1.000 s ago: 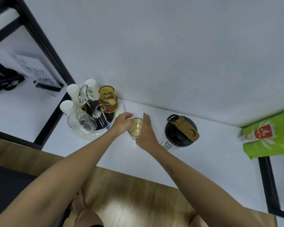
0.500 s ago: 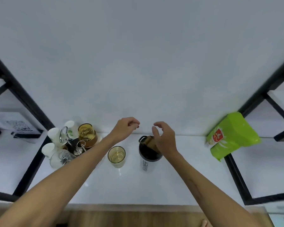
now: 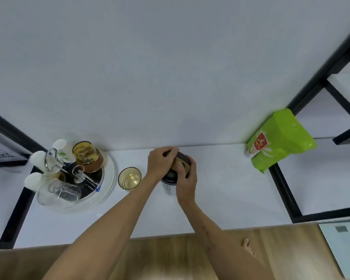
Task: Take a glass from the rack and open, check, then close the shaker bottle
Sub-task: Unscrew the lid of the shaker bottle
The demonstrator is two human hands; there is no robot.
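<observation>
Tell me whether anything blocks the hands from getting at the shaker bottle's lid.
Nothing visible does. The left hand and right hand are already closed around the top of the shaker bottle. The amber glass stands apart, on the left-hand side of the bottle, and the glass rack sits farther that way.

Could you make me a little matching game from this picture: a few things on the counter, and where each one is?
Things:
1. shaker bottle
2. amber glass
3. green bag
4. clear mug

Places:
A. leaning at the wall, far right
B. on the round rack
C. under both hands
D. alone between rack and bottle

Pairs: 1-C, 2-D, 3-A, 4-B
</observation>
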